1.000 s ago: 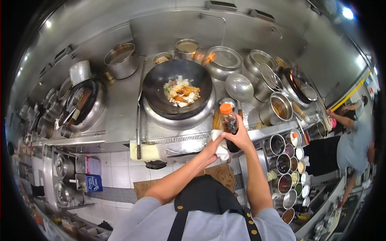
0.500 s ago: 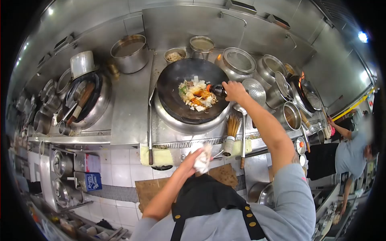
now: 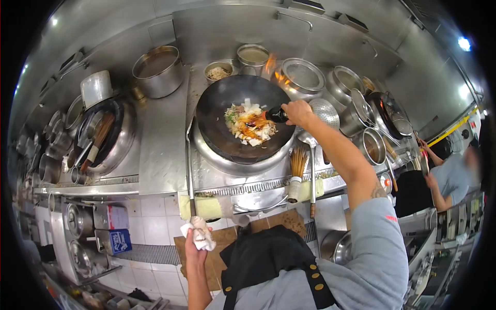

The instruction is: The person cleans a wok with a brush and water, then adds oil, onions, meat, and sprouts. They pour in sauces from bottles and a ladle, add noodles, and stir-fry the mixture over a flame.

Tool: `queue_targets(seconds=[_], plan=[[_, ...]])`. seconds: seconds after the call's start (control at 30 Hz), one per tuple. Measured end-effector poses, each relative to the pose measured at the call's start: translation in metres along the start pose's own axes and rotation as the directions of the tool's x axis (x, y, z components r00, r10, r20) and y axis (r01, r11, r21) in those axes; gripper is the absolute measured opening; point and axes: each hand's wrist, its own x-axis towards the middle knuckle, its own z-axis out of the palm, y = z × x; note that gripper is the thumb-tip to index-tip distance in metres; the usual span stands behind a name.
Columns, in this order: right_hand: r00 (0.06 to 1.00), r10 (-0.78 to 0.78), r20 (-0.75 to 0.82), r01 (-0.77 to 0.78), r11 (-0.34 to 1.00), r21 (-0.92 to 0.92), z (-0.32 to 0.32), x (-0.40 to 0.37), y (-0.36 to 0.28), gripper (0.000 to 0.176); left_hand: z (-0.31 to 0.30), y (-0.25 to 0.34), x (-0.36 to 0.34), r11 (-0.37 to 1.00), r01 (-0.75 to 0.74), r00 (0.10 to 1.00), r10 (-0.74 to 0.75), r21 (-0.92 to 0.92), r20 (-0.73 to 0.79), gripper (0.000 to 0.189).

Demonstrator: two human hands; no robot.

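Observation:
My right hand (image 3: 298, 113) grips a dark bottle (image 3: 277, 115) with a red-orange spout, tipped over the wok (image 3: 214, 101). In the wok lies chopped food (image 3: 254, 135), pale pieces and green bits stained with brown sauce below the spout. My left hand (image 3: 194, 251) closes around a crumpled white cloth (image 3: 201, 238) in front of the stove edge. That cloth is right at the lower end of a long-handled utensil (image 3: 189, 165) leaning along the wok's left side. Flames (image 3: 279, 76) rise behind the wok's right rim.
A brush (image 3: 298, 168) and a long-handled ladle (image 3: 312, 175) lie to the right of the wok, beside a perforated strainer (image 3: 325, 113). Pots (image 3: 160, 72) stand along the back. On the right, a co-worker (image 3: 449, 178) works at another wok.
My left hand has moved down and left with the cloth, to the utensil's handle end. The bottle stays tipped over the wok; flames have appeared behind it.

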Motion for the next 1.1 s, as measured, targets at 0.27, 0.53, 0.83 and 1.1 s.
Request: queue_targets(seconds=[0.27,0.53,0.83,1.1], plan=[[0.941,0.326,-0.090,-0.242,0.835,0.494,0.054,-0.123,0.024,0.063,0.086,-0.059,0.033,0.947,0.248,0.908,-0.301,0.206,0.292,0.047],[0.646,0.760,-0.070,0.354,-0.218,0.909,0.144,-0.395,0.044,0.068,0.183,-0.181,0.004,0.832,0.455,0.728,-0.553,0.319,0.405,0.059],[-0.196,0.976,0.099,0.171,-0.066,0.983,0.263,-0.775,0.074,0.062,0.231,-0.295,-0.067,0.632,0.499,0.578,-0.752,0.593,0.316,0.058],[-0.655,0.755,-0.003,-0.451,-0.388,0.804,0.437,-0.897,0.083,0.075,0.227,-0.313,-0.091,0.582,0.438,0.646,-0.734,0.685,0.211,0.056]])
